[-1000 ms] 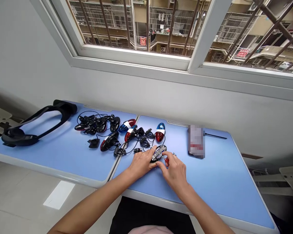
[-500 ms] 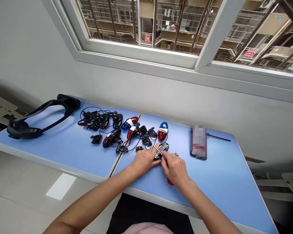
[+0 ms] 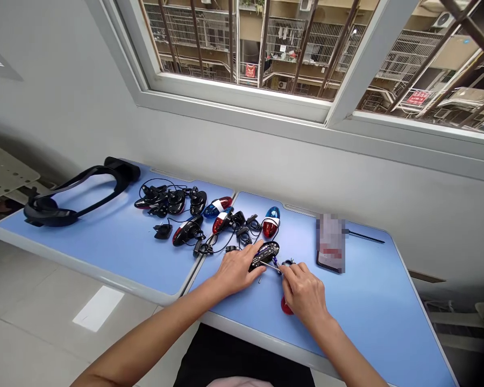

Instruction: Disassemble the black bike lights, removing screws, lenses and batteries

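My left hand (image 3: 239,267) rests on the table with its fingers and thumb around the near left side of a black oval housing (image 3: 269,251), whose open inside shows a dark circuit board. My right hand (image 3: 305,290) pinches a thin metal rod (image 3: 271,265), which reaches left over the housing's lower edge. Beside the housing, near my right fingertips, lies a small purple-and-silver part (image 3: 276,262). A black ring clamp (image 3: 289,262) is just behind my right hand. A red cover (image 3: 286,306) shows partly from under that hand.
Red-and-blue lights (image 3: 271,222) and black clamps with cables lie behind and left of my hands. A phone (image 3: 331,244) lies to the right with a black strap (image 3: 366,236). A black headset frame (image 3: 75,217) sits far left.
My right hand has moved right, away from the housing, and the rod now lies flatter. My left fingers have spread over the housing, which looks turned. The view has shifted slightly.
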Motion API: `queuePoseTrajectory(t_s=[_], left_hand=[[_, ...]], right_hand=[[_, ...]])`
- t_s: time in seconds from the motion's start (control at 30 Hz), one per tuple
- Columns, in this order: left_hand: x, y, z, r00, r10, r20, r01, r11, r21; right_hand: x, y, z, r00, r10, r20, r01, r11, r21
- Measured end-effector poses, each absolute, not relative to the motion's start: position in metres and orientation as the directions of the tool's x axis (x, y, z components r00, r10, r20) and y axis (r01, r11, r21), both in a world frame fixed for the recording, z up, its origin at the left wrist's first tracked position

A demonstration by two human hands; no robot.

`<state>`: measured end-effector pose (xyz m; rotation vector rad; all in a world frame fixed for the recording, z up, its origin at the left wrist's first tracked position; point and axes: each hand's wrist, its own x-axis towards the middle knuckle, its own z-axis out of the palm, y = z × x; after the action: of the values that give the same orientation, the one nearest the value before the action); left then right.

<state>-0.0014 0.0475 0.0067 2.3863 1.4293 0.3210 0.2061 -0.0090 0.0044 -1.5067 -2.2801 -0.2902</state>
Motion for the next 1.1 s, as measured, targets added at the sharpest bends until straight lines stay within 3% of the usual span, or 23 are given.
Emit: queuePoseTrajectory(t_s=[0.2,0.5,0.83,1.1], left_hand=[[-0.007,0.054,0.012,0.449,0.892,-0.046,0.791,-0.373,0.485],[-0.012,0.057,0.010,0.465,0.885,0.011,0.686,-0.369,0.627],[-0.011,0.056,0.006,0.459,0.888,-0.022,0.751,-0.375,0.543],[-0.007,0.052,0.003,0.445,0.895,-0.031,0.799,-0.381,0.464]], right_hand=[[0.224,-0.003,0.017,-0.280,0.854,0.439,0.919,0.371,-0.136],[0.235,0.018,0.062,-0.412,0.808,0.421,0.889,0.458,-0.011],[0.245,0.022,0.082,-0.430,0.821,0.376,0.881,0.473,-0.026],[0.240,0.026,0.070,-0.506,0.791,0.343,0.855,0.513,0.077]])
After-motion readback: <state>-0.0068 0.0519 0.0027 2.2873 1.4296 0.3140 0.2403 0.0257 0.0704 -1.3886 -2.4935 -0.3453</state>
